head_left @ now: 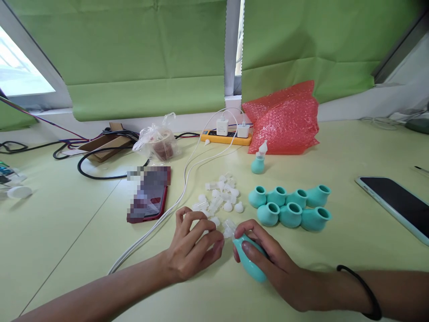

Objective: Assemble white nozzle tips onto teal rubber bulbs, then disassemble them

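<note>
My right hand [268,259] is wrapped round a teal rubber squeeze bulb [251,264], held tilted with its neck up and to the left. A clear plastic connector [229,228] sits at the bulb's neck. Just left of it, my left hand [197,246] is curled with thumb and forefinger close together; whatever they may pinch is hidden. Its other fingers bend over the near edge of a loose pile of small white and clear plastic parts [219,194]. Several teal bulbs [291,214] stand in two rows to the right, mouths open. Behind them is a bulb [258,165] fitted with a clear nozzle [263,148].
A red-cased phone [149,199] and white charging cables [174,203] lie left of the pile. Farther back are a bagged roll of tape [162,145], a cardboard box [109,150], a yellow power strip [210,137] and red bubble wrap [284,123]. Another phone [395,203] lies right.
</note>
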Motion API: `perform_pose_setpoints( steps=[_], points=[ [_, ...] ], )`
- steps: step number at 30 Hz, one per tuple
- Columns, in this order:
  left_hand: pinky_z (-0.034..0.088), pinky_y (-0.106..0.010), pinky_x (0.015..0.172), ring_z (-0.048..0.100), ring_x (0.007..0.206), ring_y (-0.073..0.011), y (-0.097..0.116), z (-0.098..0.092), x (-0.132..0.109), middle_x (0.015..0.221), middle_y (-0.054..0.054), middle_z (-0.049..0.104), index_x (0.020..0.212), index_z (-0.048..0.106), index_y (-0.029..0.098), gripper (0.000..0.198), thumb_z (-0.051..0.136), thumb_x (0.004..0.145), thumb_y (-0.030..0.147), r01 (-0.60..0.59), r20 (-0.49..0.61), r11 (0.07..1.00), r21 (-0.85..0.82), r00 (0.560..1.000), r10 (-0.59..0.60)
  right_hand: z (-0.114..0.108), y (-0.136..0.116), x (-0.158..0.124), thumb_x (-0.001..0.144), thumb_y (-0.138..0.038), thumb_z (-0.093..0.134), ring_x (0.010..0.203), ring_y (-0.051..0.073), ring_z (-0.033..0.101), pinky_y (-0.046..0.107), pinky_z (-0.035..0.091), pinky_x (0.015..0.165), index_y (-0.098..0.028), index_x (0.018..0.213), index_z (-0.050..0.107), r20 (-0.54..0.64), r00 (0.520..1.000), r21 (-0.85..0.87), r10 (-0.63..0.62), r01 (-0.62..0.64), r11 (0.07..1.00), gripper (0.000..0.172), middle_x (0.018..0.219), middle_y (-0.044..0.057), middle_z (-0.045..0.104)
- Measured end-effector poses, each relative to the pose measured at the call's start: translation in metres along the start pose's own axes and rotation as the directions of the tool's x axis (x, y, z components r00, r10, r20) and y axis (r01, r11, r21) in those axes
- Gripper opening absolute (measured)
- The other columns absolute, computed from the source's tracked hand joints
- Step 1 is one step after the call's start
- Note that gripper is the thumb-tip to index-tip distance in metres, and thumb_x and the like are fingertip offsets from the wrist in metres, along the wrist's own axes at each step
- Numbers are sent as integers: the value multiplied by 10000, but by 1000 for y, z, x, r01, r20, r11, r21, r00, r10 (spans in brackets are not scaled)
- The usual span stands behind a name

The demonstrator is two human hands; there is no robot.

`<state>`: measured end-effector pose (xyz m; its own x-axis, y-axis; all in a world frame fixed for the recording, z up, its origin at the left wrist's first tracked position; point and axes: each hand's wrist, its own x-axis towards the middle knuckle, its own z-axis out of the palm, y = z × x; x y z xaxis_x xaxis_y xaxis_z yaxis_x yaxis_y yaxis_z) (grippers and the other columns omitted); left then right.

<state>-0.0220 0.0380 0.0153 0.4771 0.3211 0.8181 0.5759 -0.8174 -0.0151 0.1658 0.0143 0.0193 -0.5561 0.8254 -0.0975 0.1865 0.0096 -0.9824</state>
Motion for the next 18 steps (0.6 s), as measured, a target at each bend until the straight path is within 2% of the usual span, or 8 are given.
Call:
perform_pose_setpoints(
  steps=[8,13,18],
  points=[
    [348,-341,585,446,691,-187,0,0,-2,642,-48,552,708,517,124,157,622,618,52,35,0,999,-39,999,-35,1,4,1,873,-409,278,662,91,396,240,350,646,-237,947,364,-10,1000,88,23,-22,996,206,766,-19,453],
    [354,-331,574,437,677,-176,1,2,0,634,-38,529,714,506,132,170,600,621,24,98,-20,991,-90,995,-100,2,4,0,870,-423,279,633,87,383,234,340,623,-239,955,359,-12,999,157,43,-40,987,218,749,-21,459],
    [362,-318,578,424,690,-168,2,0,2,657,-37,517,736,502,144,165,571,651,20,186,9,969,-162,982,-187,3,4,1,867,-418,294,634,82,394,221,343,626,-242,941,360,-26,998,203,55,-48,978,202,740,-24,470]
  ],
)
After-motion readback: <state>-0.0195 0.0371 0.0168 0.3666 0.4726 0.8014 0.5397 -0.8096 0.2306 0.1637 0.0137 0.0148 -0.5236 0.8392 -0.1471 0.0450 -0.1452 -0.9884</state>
